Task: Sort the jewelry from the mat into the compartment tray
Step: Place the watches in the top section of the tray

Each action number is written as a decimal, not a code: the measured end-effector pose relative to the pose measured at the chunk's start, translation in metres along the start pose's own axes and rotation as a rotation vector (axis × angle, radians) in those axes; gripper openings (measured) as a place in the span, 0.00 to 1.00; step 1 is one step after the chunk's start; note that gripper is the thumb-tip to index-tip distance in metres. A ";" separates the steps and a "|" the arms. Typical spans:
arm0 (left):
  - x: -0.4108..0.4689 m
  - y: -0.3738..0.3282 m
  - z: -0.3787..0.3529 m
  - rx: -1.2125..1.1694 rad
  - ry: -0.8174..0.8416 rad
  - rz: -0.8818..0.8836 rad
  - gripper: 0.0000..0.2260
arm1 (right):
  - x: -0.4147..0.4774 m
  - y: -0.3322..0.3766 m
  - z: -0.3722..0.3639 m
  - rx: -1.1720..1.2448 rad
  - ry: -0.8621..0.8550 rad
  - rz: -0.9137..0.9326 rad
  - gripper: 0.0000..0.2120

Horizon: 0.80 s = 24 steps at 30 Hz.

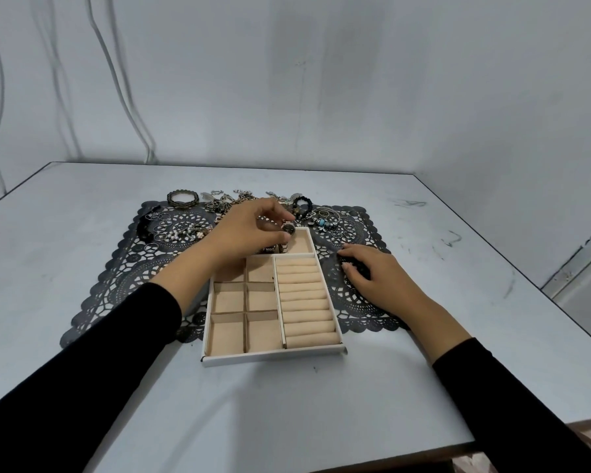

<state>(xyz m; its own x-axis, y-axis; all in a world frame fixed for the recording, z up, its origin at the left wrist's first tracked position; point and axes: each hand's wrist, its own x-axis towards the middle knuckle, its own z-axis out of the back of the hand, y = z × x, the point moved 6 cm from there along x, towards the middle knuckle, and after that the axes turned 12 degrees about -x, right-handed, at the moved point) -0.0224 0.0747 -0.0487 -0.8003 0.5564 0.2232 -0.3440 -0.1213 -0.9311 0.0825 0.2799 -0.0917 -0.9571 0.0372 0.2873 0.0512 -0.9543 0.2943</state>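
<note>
My left hand point(253, 230) pinches a metal wristwatch point(289, 229) by its case, over the compartment tray's point(273, 356) far section. The linked band looks floppy, so the case seems the best hold. My right hand point(372, 278) rests on the lace mat point(116, 278) with loosely curled fingers.

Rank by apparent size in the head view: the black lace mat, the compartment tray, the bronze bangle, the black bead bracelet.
1. black lace mat
2. compartment tray
3. bronze bangle and black bead bracelet: they look about alike, both far from the camera, so I leave them unranked.
</note>
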 end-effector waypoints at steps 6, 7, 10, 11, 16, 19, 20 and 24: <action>0.005 -0.009 -0.006 0.278 0.111 -0.126 0.11 | 0.000 -0.001 -0.001 0.013 0.004 -0.008 0.15; 0.006 -0.009 -0.005 0.294 0.116 -0.126 0.12 | 0.000 -0.001 -0.001 0.014 0.005 -0.009 0.15; 0.009 -0.006 -0.003 0.329 0.118 -0.112 0.12 | 0.000 -0.001 -0.001 0.021 0.005 -0.014 0.15; 0.010 -0.005 -0.002 0.328 0.113 -0.106 0.12 | 0.000 -0.001 -0.001 0.019 0.002 -0.011 0.15; 0.012 -0.004 0.004 0.322 0.089 -0.082 0.12 | 0.000 -0.002 -0.001 0.018 -0.001 -0.006 0.14; 0.012 -0.002 0.007 0.324 0.069 -0.066 0.13 | 0.000 -0.002 -0.002 0.018 -0.011 0.008 0.14; 0.012 -0.002 0.008 0.322 0.063 -0.061 0.14 | 0.000 -0.002 -0.002 0.017 -0.012 0.011 0.14; 0.012 0.001 0.009 0.273 0.049 -0.027 0.13 | 0.001 -0.003 -0.002 0.015 -0.007 0.002 0.14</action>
<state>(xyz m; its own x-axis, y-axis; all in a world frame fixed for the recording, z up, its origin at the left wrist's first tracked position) -0.0367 0.0738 -0.0448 -0.7669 0.6004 0.2266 -0.4899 -0.3195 -0.8112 0.0811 0.2825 -0.0945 -0.9550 0.0371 0.2941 0.0577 -0.9499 0.3073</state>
